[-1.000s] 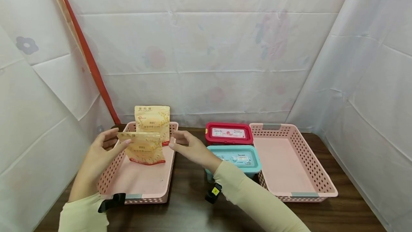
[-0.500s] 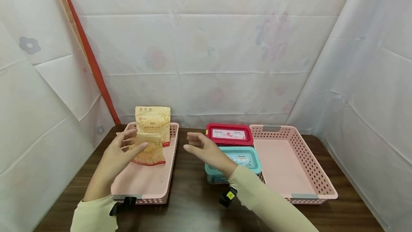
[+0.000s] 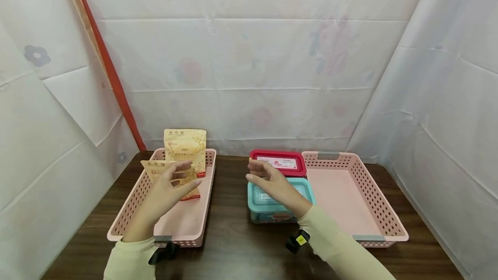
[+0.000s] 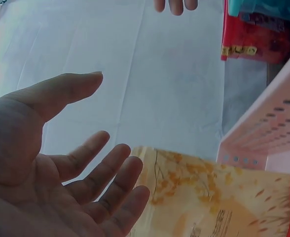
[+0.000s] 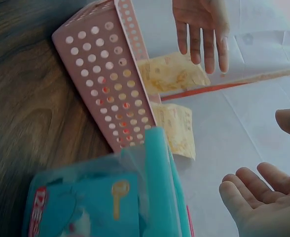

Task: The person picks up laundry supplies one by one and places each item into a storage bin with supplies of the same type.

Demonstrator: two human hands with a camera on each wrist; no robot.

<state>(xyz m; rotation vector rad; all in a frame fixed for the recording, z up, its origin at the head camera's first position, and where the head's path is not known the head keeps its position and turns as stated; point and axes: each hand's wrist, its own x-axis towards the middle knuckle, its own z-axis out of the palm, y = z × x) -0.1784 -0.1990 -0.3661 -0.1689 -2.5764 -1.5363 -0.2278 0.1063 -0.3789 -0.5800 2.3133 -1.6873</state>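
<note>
My left hand (image 3: 167, 193) hovers above the left pink basket (image 3: 208, 211), fingers relaxed and parted, holding nothing. It partly covers the front yellow pouch (image 3: 155, 166) in the head view. A second yellow pouch (image 3: 186, 146) stands upright behind it at the basket's back. Both pouches have a red bottom band. My right hand (image 3: 278, 187) is over the teal-lidded box (image 3: 258, 206), empty, with thumb and fingers apart. Behind that box sits a red-lidded box (image 3: 297, 163). In the right wrist view the teal-lidded box (image 5: 157, 187) is close below the right hand (image 5: 263, 192).
Right of the boxes stands another pink basket (image 3: 346, 198) with perforated sides and grey handles. Dark wood tabletop (image 3: 229, 245) shows between the left basket and the boxes. White patterned cloth (image 3: 249, 55) hangs at the back and both sides.
Both hands have moved to the right. The left has come away from the front pouch's edge, and the right has left the pouches and now overlaps the boxes. The pouches stay standing.
</note>
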